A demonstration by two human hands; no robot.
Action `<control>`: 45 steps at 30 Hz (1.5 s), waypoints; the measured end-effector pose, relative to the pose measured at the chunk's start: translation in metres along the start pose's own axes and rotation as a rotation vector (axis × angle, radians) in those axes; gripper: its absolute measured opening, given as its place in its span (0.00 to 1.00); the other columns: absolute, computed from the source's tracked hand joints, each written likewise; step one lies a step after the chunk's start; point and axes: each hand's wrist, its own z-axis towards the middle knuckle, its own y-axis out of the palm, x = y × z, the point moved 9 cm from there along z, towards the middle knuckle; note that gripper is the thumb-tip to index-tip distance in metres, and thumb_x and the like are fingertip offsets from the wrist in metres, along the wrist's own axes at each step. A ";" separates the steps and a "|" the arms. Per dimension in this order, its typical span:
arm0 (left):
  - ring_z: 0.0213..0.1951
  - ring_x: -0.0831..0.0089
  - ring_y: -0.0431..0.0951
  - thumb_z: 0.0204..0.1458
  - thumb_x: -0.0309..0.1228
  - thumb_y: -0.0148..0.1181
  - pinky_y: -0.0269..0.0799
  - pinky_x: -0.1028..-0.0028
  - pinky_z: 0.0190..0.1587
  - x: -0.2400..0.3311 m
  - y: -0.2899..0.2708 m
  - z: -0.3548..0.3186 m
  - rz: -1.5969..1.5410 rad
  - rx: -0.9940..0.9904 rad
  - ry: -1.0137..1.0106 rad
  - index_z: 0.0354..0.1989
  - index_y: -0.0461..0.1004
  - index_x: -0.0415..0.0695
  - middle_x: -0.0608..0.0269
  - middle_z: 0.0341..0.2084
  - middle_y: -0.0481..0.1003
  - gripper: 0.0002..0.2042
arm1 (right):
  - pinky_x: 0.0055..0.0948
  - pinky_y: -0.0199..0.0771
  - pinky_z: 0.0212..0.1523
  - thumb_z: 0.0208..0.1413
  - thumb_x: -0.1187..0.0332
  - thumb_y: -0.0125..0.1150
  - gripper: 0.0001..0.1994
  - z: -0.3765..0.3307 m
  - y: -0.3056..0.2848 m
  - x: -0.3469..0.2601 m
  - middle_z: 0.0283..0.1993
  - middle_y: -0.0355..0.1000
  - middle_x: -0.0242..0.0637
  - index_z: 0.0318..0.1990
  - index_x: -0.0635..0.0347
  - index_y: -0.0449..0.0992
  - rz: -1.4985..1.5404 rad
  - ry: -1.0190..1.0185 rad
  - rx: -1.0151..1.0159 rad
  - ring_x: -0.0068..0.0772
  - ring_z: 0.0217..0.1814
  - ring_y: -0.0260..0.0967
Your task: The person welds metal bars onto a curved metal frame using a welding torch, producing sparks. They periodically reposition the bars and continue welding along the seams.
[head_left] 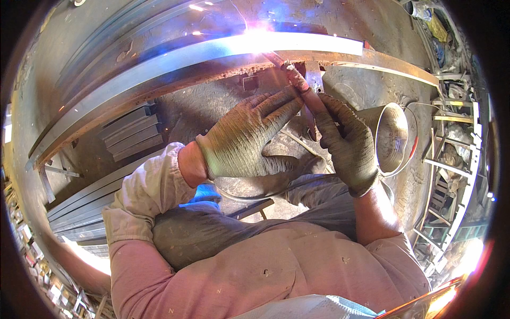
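The welding holder [299,81] slanted up and to the left ahead of me, its far end lost in a white-violet glare against the pale metal bar [175,64]. My right hand [353,149] had it, the gloved fingers closed round its lower length. My left hand [247,135] lay just beside, palm down, the long fingers straight and close together, the thumb spread well away. Those fingertips met the holder's side near my right hand; I cannot tell whether they pressed on it. The bar lay along a rusty beam [404,67] that curved across my view, and sparks flew off to the left. Below the beam, on the left, a short stack of grey steel lengths [135,133] sat on the floor [366,24], with longer grey lengths [85,204] nearer me. To the right of my right hand, a round metal drum [394,135] lay on its side, its mouth facing right, a thin cable [414,149] looping past it. Farther right stood a white ladder-like frame [461,204].
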 end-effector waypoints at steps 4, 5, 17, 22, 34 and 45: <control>0.80 0.43 0.70 0.58 0.57 0.79 0.67 0.50 0.82 0.001 -0.001 0.003 0.001 0.024 0.011 0.82 0.67 0.33 0.39 0.83 0.65 0.52 | 0.21 0.74 0.40 0.82 0.55 0.68 0.23 -0.001 -0.002 0.009 0.41 0.81 0.24 0.74 0.56 0.83 0.028 -0.025 0.013 0.14 0.37 0.71; 0.80 0.43 0.70 0.57 0.57 0.79 0.67 0.50 0.82 0.001 0.000 0.002 -0.004 0.014 0.009 0.83 0.67 0.33 0.39 0.83 0.65 0.52 | 0.21 0.74 0.39 0.82 0.56 0.68 0.23 -0.001 -0.002 0.008 0.41 0.81 0.24 0.74 0.56 0.83 0.019 -0.023 0.015 0.14 0.37 0.71; 0.80 0.42 0.69 0.55 0.58 0.80 0.67 0.50 0.82 0.002 -0.001 0.001 -0.009 0.002 0.011 0.84 0.65 0.33 0.39 0.82 0.65 0.55 | 0.25 0.83 0.52 0.81 0.64 0.69 0.20 0.001 -0.003 0.000 0.52 0.87 0.36 0.72 0.63 0.82 -0.072 -0.010 -0.024 0.19 0.50 0.81; 0.80 0.35 0.69 0.49 0.50 0.88 0.68 0.46 0.81 -0.001 0.002 0.000 -0.035 -0.020 -0.013 0.87 0.62 0.40 0.39 0.84 0.62 0.59 | 0.22 0.74 0.39 0.82 0.56 0.68 0.22 -0.002 -0.001 0.002 0.41 0.81 0.24 0.74 0.55 0.84 0.009 0.003 0.004 0.14 0.37 0.70; 0.79 0.40 0.70 0.56 0.61 0.79 0.68 0.48 0.81 0.001 0.000 0.001 0.009 0.003 0.023 0.85 0.65 0.36 0.38 0.82 0.65 0.56 | 0.27 0.83 0.52 0.82 0.64 0.67 0.20 -0.002 -0.003 0.000 0.53 0.87 0.37 0.73 0.62 0.82 -0.052 0.011 -0.034 0.20 0.51 0.81; 0.82 0.38 0.66 0.52 0.55 0.85 0.65 0.48 0.83 0.001 0.003 0.000 -0.034 -0.048 0.006 0.87 0.62 0.40 0.40 0.85 0.61 0.57 | 0.26 0.83 0.51 0.82 0.59 0.69 0.21 -0.003 -0.003 0.002 0.50 0.88 0.36 0.73 0.62 0.83 -0.041 0.040 -0.027 0.19 0.48 0.80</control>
